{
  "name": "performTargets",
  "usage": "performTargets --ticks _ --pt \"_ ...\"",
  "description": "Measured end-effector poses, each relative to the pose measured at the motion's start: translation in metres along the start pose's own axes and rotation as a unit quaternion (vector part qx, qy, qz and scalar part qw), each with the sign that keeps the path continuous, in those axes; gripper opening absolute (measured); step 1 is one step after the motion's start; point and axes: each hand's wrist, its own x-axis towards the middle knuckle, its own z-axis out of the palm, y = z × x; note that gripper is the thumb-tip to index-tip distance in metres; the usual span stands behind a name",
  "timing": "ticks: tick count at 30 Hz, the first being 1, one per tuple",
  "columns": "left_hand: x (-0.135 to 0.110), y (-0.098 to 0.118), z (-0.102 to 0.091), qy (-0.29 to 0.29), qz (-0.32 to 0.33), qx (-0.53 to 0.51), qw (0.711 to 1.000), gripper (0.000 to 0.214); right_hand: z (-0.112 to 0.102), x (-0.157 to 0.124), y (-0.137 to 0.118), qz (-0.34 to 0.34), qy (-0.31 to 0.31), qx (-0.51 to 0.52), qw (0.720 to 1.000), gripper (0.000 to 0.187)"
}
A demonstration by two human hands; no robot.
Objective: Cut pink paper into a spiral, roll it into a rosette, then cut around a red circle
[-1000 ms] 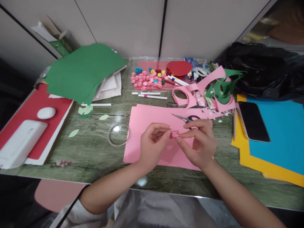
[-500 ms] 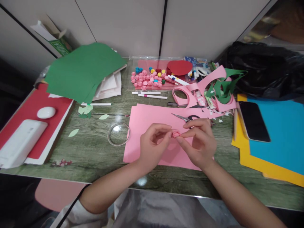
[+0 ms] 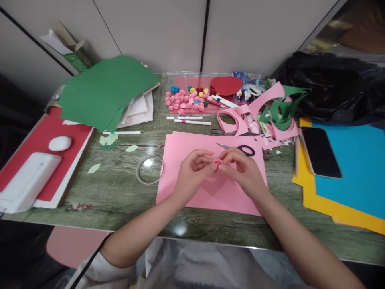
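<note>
Between the fingertips of both hands is a small pink rolled paper flower [image 3: 217,161], partly covered by the fingers. My left hand [image 3: 194,170] pinches it from the left, and my right hand [image 3: 244,172] pinches it from the right. Both are held above a sheet of pink paper [image 3: 177,152] on the table. Black-handled scissors [image 3: 246,150] lie on that paper, just behind my right hand. A roll of tape [image 3: 137,170] touches the paper's left edge. Farther back, several similar pink paper flowers [image 3: 182,96] sit on a clear plastic tray [image 3: 167,80].
Pink paper offcuts [image 3: 264,104] and green scraps [image 3: 284,110] are heaped at the back right. A phone [image 3: 321,152] rests on blue paper [image 3: 357,164] at right. Green sheets [image 3: 105,88] and a white box-shaped device [image 3: 31,180] lie left. Marker pens [image 3: 192,122] lie before the tray.
Both hands have shifted slightly left and back with the paper flower. My right hand's fingers have closed in around it, and more of the scissors' handles shows.
</note>
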Motion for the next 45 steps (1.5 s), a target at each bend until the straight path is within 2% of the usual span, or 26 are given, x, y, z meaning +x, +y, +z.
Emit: performTargets --ticks 4,10,13,19,26,33,38,41,45 --pt "0.006 -0.002 -0.005 -0.014 -0.064 -0.055 0.996 0.024 -0.002 0.006 0.001 0.081 -0.053 0.039 0.995 0.014" --pt "0.005 0.0 -0.005 -0.035 -0.035 0.014 0.999 0.025 -0.002 0.007 0.0 0.092 -0.081 0.105 0.987 0.016" --pt "0.005 0.002 -0.004 -0.038 -0.021 0.047 0.998 0.025 0.0 0.006 0.0 0.102 -0.064 0.109 0.987 0.015" --pt "0.004 0.004 -0.002 -0.014 -0.013 0.101 0.995 0.026 0.004 0.004 0.001 0.096 -0.002 0.043 0.994 0.01" --pt "0.004 -0.004 -0.002 0.005 0.03 0.155 0.988 0.024 0.008 0.002 0.006 0.055 0.03 -0.038 0.997 0.008" --pt "0.002 -0.007 -0.001 0.024 0.041 0.177 0.983 0.021 0.012 0.0 0.006 0.006 0.046 -0.151 0.987 0.01" --pt "0.005 -0.007 -0.003 -0.004 0.007 0.087 0.996 0.021 0.011 0.001 0.006 0.018 0.05 -0.129 0.99 0.011" --pt "0.008 -0.008 -0.005 -0.012 -0.046 -0.003 0.999 0.02 0.01 0.002 0.005 0.023 0.064 -0.127 0.99 0.015" --pt "0.011 -0.009 -0.005 -0.008 -0.114 -0.102 0.988 0.02 0.01 0.002 0.007 0.011 0.069 -0.136 0.988 0.018"
